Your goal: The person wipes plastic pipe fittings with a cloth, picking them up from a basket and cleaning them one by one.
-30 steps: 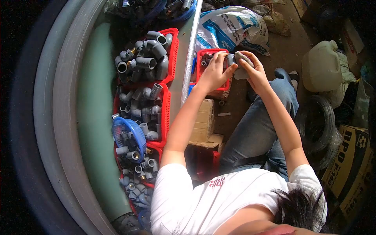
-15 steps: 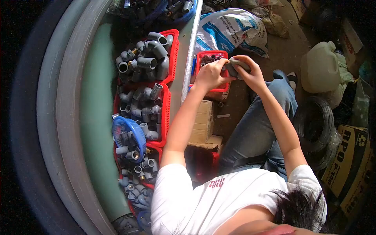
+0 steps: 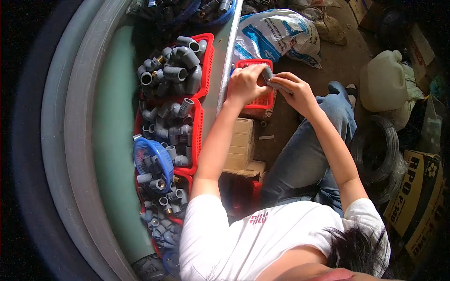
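My left hand [image 3: 247, 85] is closed around a grey plastic pipe fitting [image 3: 267, 74], its end showing beside my thumb and forefinger. Against that fitting presses my right hand [image 3: 296, 92], fingers bent over a greyish piece that looks like a folded cloth [image 3: 280, 87]; my fingers partly cover it. Both hands are held up over a small red basket [image 3: 257, 102], which contains small dark pieces mostly hidden behind my left hand.
To the left, red baskets [image 3: 198, 136] of grey pipe fittings and a blue basket [image 3: 159, 157] line the shelf. A white sack [image 3: 281, 35] lies ahead. Cardboard boxes [image 3: 240, 143] stand below my left arm. A jerrycan [image 3: 384, 82] and a wire coil [image 3: 375, 150] are at right.
Both hands have shifted slightly left. The fitting has been turned more upright, and my right hand has dropped lower beside it, with the greyish piece now along its side.
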